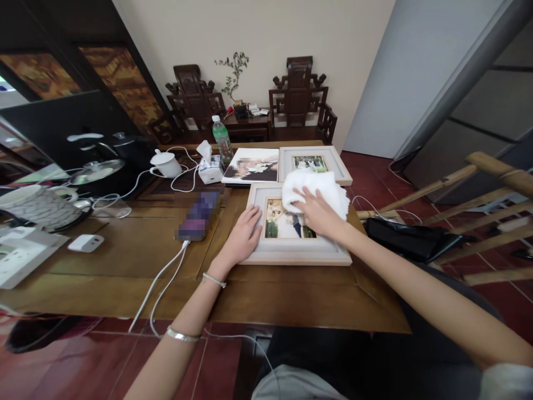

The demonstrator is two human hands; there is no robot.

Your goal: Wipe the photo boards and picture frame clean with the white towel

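Note:
A light-wood picture frame (308,258) with a wide pale border lies flat on the table, its photo partly covered. On its left edge rests my left hand (246,236), fingers stretched out flat and thumb a little apart. A thick white towel (310,186) is bunched over the frame's upper right part. My right hand (318,214) grips and presses this towel from above, fingers spread across it. Behind the towel lies a second picture frame (341,172), and beside that a white-edged photo panel (252,158).
Left of the frame lies a phone (200,215) with a charging cable (160,272). Farther back stand a tissue box (211,169), a bottle (222,139) and a lidded white cup (165,164). A power strip (25,255) and charger (85,243) sit at left; a wooden chair (495,172) stands right.

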